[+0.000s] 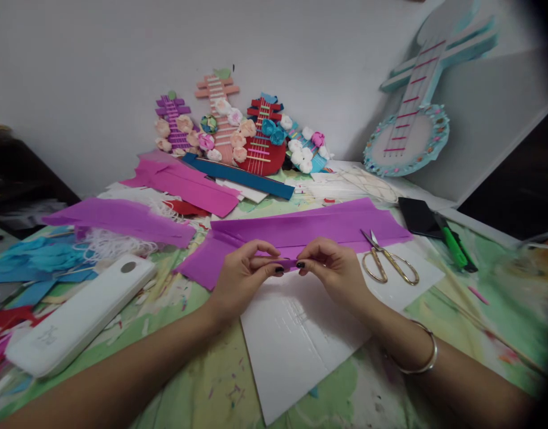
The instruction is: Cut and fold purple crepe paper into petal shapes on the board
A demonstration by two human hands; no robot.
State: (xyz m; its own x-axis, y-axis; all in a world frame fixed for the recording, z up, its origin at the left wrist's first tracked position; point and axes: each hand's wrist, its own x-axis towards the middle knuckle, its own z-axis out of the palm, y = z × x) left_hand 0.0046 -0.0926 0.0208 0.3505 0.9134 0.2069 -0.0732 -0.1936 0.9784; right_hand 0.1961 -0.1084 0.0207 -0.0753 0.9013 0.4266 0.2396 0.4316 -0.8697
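Left grip (245, 274) and right grip (334, 274) each pinch one end of a small purple strip (290, 264) between them, a white board (296, 339) below. Probably light, thin and easily creased, it seems best held gently by its ends.

Left hand (238, 277): fingers (262, 246) and thumb (267, 272) pinched. Right hand (343, 277): likewise, tips near the left's. Nails (279, 270) dark. Forearms (135, 360): two, angled inward.
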